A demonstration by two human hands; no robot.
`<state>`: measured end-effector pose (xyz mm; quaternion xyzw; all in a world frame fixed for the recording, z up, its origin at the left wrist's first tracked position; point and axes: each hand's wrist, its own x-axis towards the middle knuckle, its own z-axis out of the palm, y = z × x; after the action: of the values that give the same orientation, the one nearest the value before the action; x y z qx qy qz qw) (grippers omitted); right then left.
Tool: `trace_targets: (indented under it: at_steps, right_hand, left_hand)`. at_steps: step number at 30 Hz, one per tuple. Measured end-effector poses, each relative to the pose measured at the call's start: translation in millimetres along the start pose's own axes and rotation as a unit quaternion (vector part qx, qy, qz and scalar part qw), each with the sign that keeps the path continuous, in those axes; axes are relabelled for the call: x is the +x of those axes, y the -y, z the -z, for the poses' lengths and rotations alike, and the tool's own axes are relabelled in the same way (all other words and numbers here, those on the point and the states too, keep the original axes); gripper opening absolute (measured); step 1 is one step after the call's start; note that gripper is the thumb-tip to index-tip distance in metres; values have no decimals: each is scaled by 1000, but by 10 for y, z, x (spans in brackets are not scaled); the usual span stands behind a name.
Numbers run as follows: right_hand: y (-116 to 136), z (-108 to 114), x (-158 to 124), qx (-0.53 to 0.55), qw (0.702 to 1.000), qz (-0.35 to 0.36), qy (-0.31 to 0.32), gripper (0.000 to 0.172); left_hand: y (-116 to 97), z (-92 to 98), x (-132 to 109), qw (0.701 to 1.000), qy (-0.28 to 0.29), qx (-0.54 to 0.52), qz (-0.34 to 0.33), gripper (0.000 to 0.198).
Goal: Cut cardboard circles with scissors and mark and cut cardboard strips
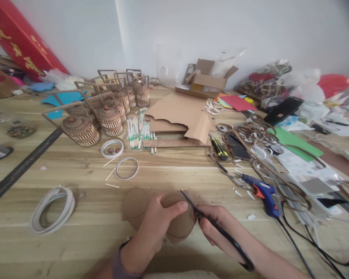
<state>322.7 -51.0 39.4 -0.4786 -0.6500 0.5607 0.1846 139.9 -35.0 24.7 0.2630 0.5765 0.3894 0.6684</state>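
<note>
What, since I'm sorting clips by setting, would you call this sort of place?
Probably a craft workshop, perhaps a home one: scissors held at cardboard, a glue gun, and a cluster of similar lidded baskets share one table.

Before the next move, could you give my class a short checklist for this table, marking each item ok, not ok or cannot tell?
1. Scissors held in right hand: ok.
2. Cardboard held by left hand: ok.
3. Left thumb well away from the blades: not ok, it lies close beside them.
4. Drawn circle under the left hand fully visible: not ok, the hand covers part.
5. Glue gun apart from the cardboard: ok, it lies off to the right.
6. Utility knife blade retracted: cannot tell.
</note>
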Motion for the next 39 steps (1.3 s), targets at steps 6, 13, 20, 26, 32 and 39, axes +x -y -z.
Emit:
trace_targets:
  at_steps: [6,13,20,26,32,39]
  right_hand:
    - [25,-51,21,-1,999,-14,-38,76]
    - [33,-104,56,-11,999,7,-52,74]
    - [41,-55,58,-41,998,29,-30,74]
    - [-1,-34,67,-64,997,42,-31,70]
    - [73,-19,49,-66,995,65,-30,72]
    - [44,-35,23,-54,997,49,-28,70]
  left_hand:
    - [17,2,21,997,42,-64,-10,50]
    - [36,-18,28,995,-2,-96,-13,55]
    - [51,-8,40,999,-26,-44,-16,54]
    - [77,-4,55,999,-9,-41,-31,50]
    - [26,-8,7,999,-14,-38,-9,49]
    - [-28,-32,-43,999,12,-36,-9,41]
